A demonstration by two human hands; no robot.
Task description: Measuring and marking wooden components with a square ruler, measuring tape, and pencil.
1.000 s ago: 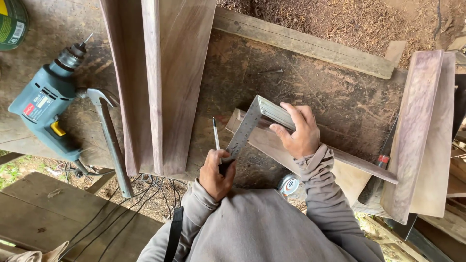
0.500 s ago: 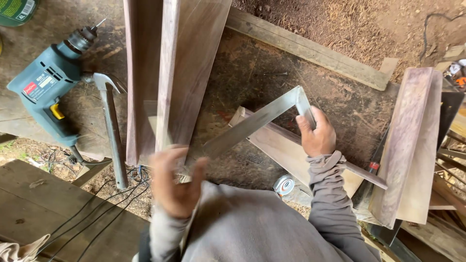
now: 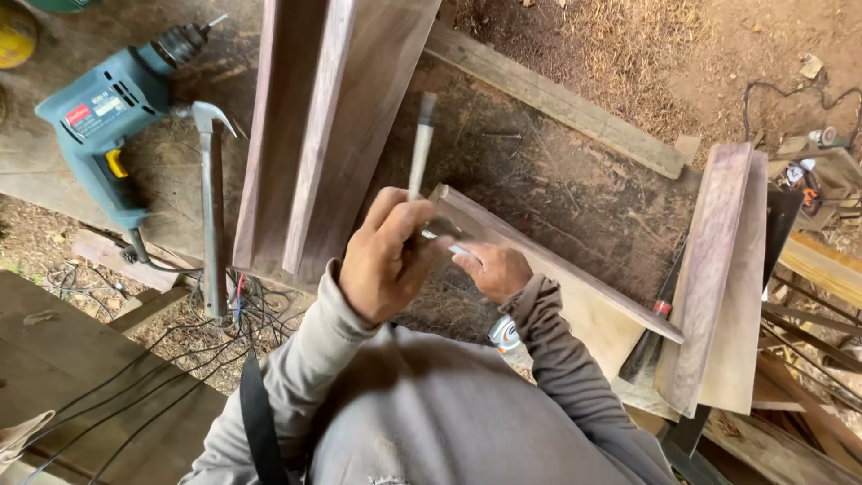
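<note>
My left hand (image 3: 386, 260) is raised near the camera and grips a grey pencil (image 3: 420, 144) that points away from me over the workbench. Close beside it, my right hand (image 3: 494, 269) rests on the near end of a light wooden board (image 3: 584, 296). A thin strip of the metal square (image 3: 446, 242) shows between the two hands; the rest of the square is hidden, so its grip is unclear. Two dark wooden planks (image 3: 332, 126) lie just left of the hands.
A blue-green power drill (image 3: 103, 121) and a hammer (image 3: 213, 198) lie at the left on the worn bench top (image 3: 539, 171). Stacked boards (image 3: 718, 278) sit at the right. Black cables (image 3: 180, 359) run below the bench edge. Sawdust-covered ground lies beyond.
My left hand has risen toward the camera with the pencil. My right hand has come down and left with the metal square, which was held up and plainly visible before.
</note>
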